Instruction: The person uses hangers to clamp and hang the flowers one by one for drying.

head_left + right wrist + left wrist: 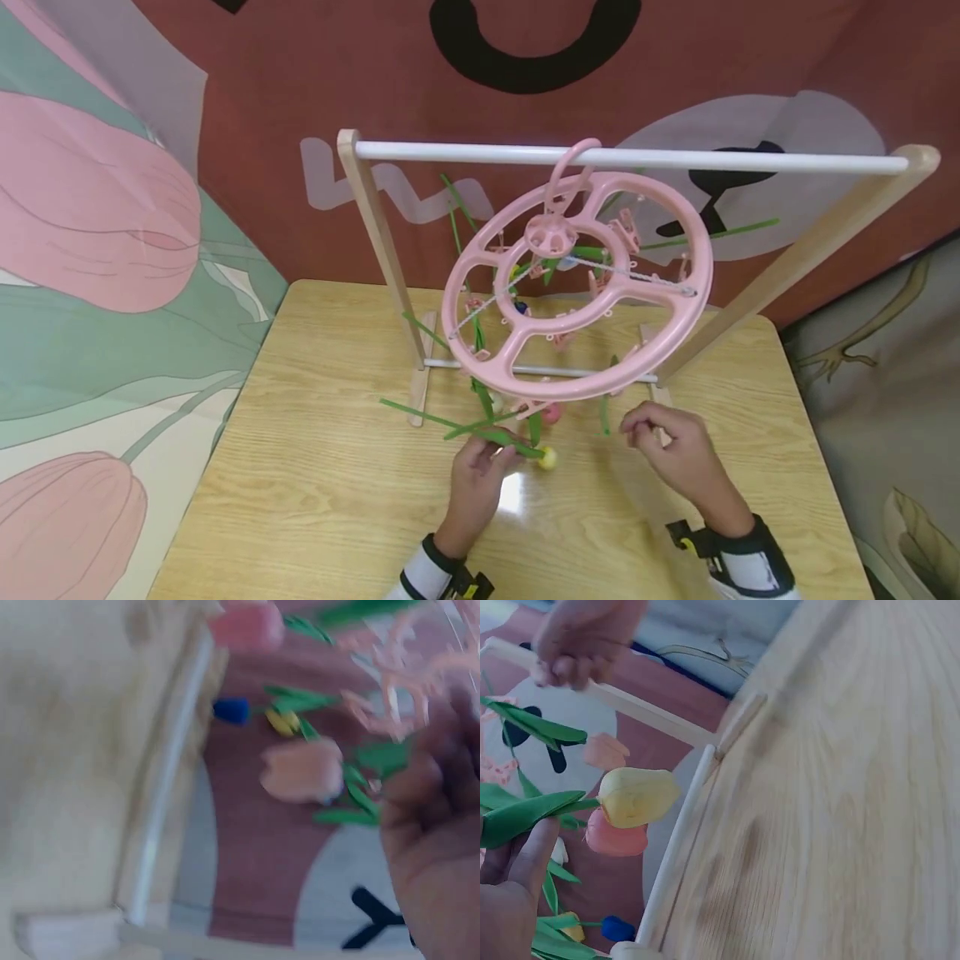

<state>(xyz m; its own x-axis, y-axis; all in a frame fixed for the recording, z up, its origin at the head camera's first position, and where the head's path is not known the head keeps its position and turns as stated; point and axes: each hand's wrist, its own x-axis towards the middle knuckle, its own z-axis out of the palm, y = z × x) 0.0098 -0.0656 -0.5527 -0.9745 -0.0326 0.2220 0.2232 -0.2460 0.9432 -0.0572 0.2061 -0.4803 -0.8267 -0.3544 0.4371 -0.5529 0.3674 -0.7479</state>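
Note:
A yellow artificial tulip with green leaves is pinched by its stem and leaf in my left hand, below the front rim of a round pink clip hanger. Its yellow head points to the right. My right hand is off to the right of the hanger, fingers loosely curled, with nothing seen in it. Around the hanger hang other tulips, among them a pink tulip, a pale peach tulip and a blue tulip.
The hanger hooks over the white top rail of a wooden stand. The stand's feet rest on the wood-grain table. Behind it a reddish-brown printed cloth covers the wall. Several green leaves stick out past the hanger's rim.

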